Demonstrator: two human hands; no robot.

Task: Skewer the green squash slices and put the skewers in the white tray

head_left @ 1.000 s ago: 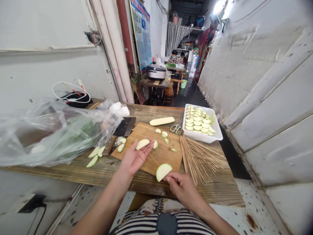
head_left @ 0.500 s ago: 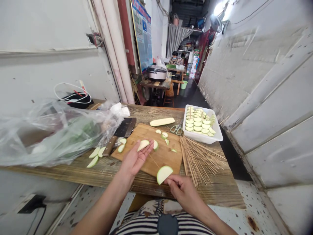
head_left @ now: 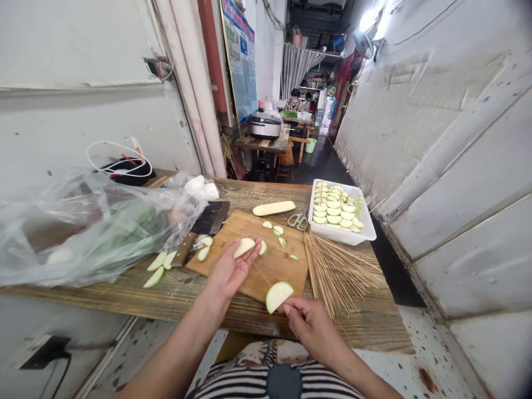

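Observation:
In my left hand (head_left: 230, 271) a pale half-moon zucchini slice (head_left: 244, 247) is held between thumb and fingers, palm turned up. My right hand (head_left: 310, 318) is closed on a thin bamboo skewer (head_left: 261, 275). One larger half-moon zucchini slice (head_left: 278, 296) with a green rim is threaded on this skewer, close to my right fingers. The skewer's far end points at the left hand; whether it touches the slice there I cannot tell. Both hands are above the near side of a wooden cutting board (head_left: 249, 282), on which several small zucchini pieces (head_left: 277, 230) lie.
A white tray (head_left: 353, 239) of skewered slices stands back right, with loose bamboo skewers (head_left: 336, 271) before it. Scissors (head_left: 298, 220) and a peeled zucchini length (head_left: 274, 208) lie behind the board. To the left are a cleaver (head_left: 185, 249), more slices (head_left: 154, 277) and a plastic bag (head_left: 95, 233).
The camera view has shifted slightly. My hands, the slices and the skewer keep nearly the same pose.

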